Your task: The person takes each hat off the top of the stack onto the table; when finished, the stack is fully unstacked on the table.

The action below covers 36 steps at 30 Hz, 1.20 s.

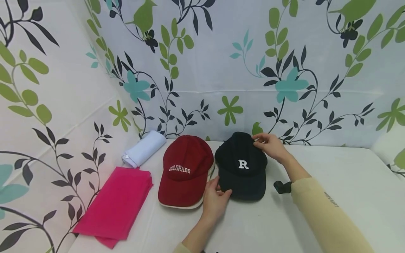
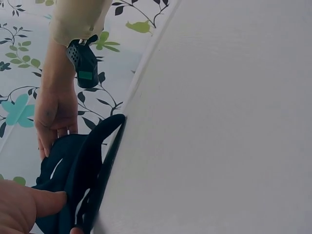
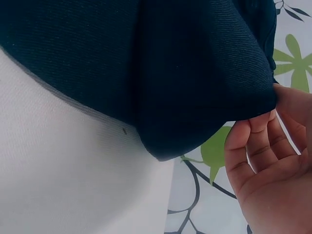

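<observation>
**Dark cap point(image 1: 242, 177) is lying between left hand point(image 1: 215, 198) and right hand point(image 1: 272, 146)**

Well left of your left hand, a pink cloth point(image 1: 117, 203) is lying, and a pale blue roll point(image 1: 143, 148) is resting behind it. A red cap point(image 1: 186, 165) is sitting just beside your left hand. This hand, nearer to the brim, is pinching the brim's left edge, with thumb and fingers almost closed. The dark cap's long axis is running from the brim, on your side, to the crown, away from you. Your right hand, nearer to the crown, is pinching its far right edge, so your hands are standing diagonally across.

Left grip point(image 2: 23, 204) and right grip point(image 2: 56, 111) on dark cap point(image 2: 80, 170), white table point(image 2: 209, 117)
</observation>
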{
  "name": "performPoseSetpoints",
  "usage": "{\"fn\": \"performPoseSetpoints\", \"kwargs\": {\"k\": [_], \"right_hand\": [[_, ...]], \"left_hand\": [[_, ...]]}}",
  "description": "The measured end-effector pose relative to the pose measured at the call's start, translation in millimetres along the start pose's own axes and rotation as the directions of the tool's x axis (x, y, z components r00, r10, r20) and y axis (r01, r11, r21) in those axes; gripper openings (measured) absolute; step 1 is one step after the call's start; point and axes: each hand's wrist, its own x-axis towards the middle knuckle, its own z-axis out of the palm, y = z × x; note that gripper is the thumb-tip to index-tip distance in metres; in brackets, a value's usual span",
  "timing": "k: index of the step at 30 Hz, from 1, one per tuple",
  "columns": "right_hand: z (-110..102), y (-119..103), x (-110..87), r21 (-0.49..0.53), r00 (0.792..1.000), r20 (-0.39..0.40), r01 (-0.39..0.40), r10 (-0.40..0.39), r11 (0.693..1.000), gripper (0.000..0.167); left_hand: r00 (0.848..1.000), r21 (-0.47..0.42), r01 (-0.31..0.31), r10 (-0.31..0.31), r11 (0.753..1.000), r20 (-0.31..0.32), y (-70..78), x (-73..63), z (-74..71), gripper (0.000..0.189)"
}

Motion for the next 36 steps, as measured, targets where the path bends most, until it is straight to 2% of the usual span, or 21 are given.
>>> {"fn": "performPoseSetpoints", "kwargs": {"k": [10,17,20,26,36], "right_hand": [[-1.3,-5.3,-4.5,0.006,1.0,-0.002,0.021,-0.021,1.0,0.035],[-6.2,-7.3,-8.9,0.016,0.999,-0.023,0.038,-0.038,0.999,0.039],[-7.0,-9.3,-11.5,0.02,0.999,-0.024,0.047,-0.047,0.999,0.039],[-1.8,-17.5,-21.8,-0.008,0.99,0.02,0.138,-0.138,0.99,0.047],[8.8,-32.9,-45.9,-0.009,0.953,0.085,0.293,-0.291,0.956,0.055]], "left_hand": [[0.998,-0.039,0.024,-0.022,0.999,0.056,6.5,-6.7,-8.1,0.069],[0.994,-0.133,0.045,-0.031,0.99,0.106,8.6,-6.9,-13.2,0.07],[0.992,-0.183,0.04,-0.017,0.982,0.127,7.6,-6.8,-14.5,0.071],[0.987,-0.317,0.021,0.03,0.948,0.157,6.8,-5.6,-20.4,0.075],[0.968,-0.492,-0.017,0.138,0.871,0.212,2.5,-1.8,-40.9,0.078]]}}
